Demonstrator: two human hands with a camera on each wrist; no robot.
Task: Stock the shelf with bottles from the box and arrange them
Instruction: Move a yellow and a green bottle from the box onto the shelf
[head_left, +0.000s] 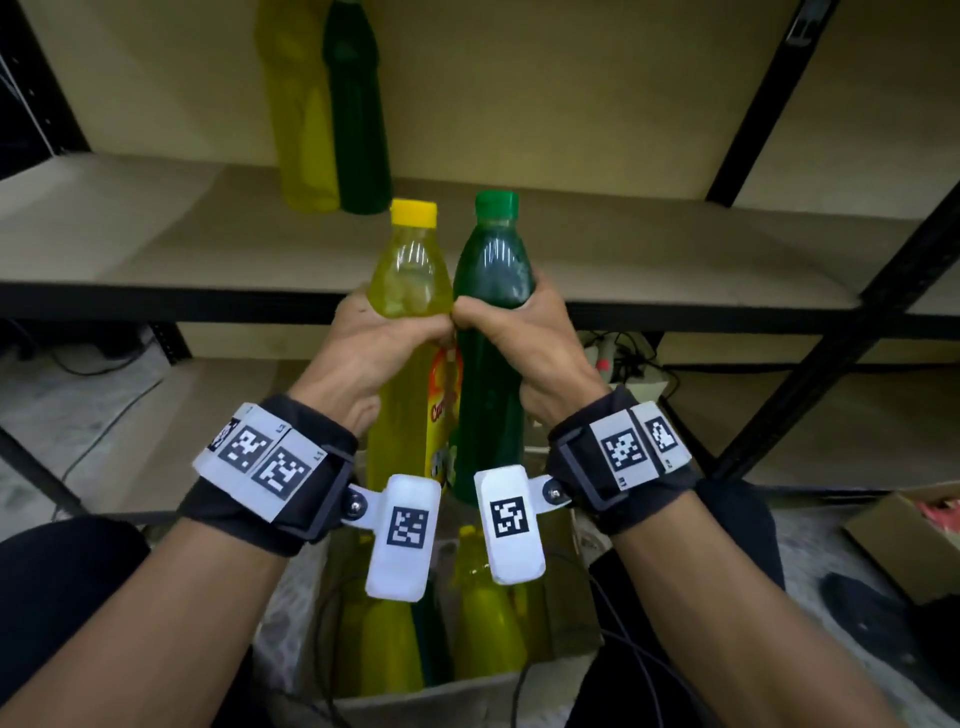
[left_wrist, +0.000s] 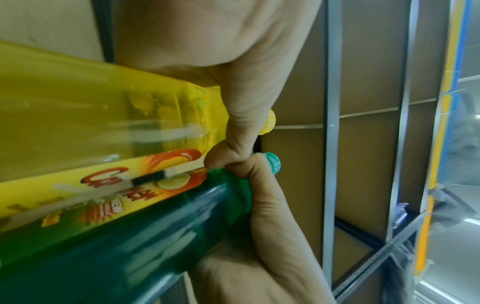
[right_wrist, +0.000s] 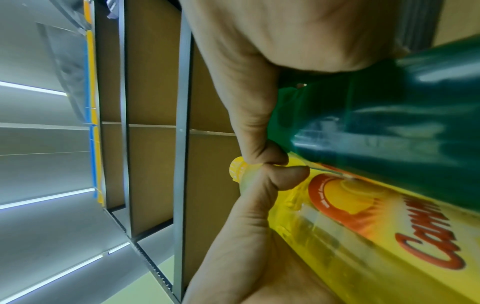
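My left hand (head_left: 374, 332) grips a yellow bottle (head_left: 410, 280) with a yellow cap, and my right hand (head_left: 514, 327) grips a dark green bottle (head_left: 493, 270) with a green cap. Both bottles are upright, side by side and touching, held in the air above the box (head_left: 457, 696) and in front of the shelf (head_left: 623, 249). The thumbs meet between them. In the left wrist view the yellow bottle (left_wrist: 91, 115) lies above the green bottle (left_wrist: 130, 226). In the right wrist view the green bottle (right_wrist: 376, 123) is above the yellow bottle (right_wrist: 363, 226).
A yellow bottle (head_left: 304, 109) and a green bottle (head_left: 358, 114) stand together at the back left of the shelf. The cardboard box below holds several more yellow bottles (head_left: 483, 623). Black shelf posts (head_left: 831, 332) rise at the right. Another box (head_left: 914, 525) lies on the floor.
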